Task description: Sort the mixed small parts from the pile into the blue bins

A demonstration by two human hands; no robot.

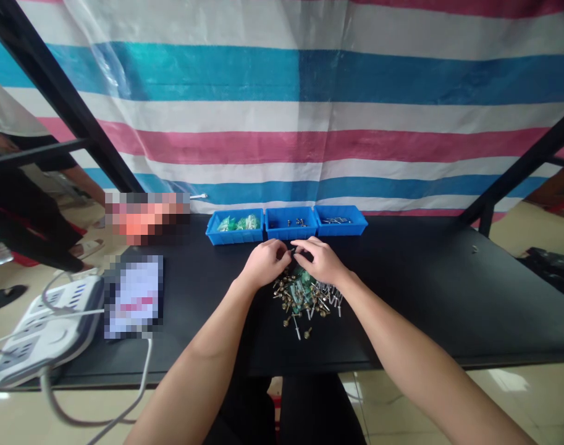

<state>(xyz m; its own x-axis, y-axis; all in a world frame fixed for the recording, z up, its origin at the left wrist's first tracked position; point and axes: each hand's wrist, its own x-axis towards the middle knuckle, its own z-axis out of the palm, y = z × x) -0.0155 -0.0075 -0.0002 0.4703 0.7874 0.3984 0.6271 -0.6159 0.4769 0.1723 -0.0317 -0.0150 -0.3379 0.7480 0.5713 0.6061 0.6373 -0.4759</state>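
Blue plastic forms three bins in a row beyond the pile of mixed small hardware, which lies loose on the black table and seems to hold brass-coloured screws, slim silver pins and green pieces. Each bin beyond the pile has something different inside: the left bin shows green and whitish pieces, the middle bin a few small dark or brassy parts, the right bin several thin silver pins. Judging by that, separation by kind looks begun but well short of finished, since the middle and right bins are sparsely filled and plenty of mixed parts remain in the pile. Both hands are at the far edge of the pile, on the side toward the bins. The left hand is curled, thumb and forefinger drawn close together; the right hand is bent more loosely, its fingertips facing the left's. Something small and dark appears between them, too small to identify, and I cannot tell which hand, if either, grips it. Well to the right of the pile lies one tiny metal part.
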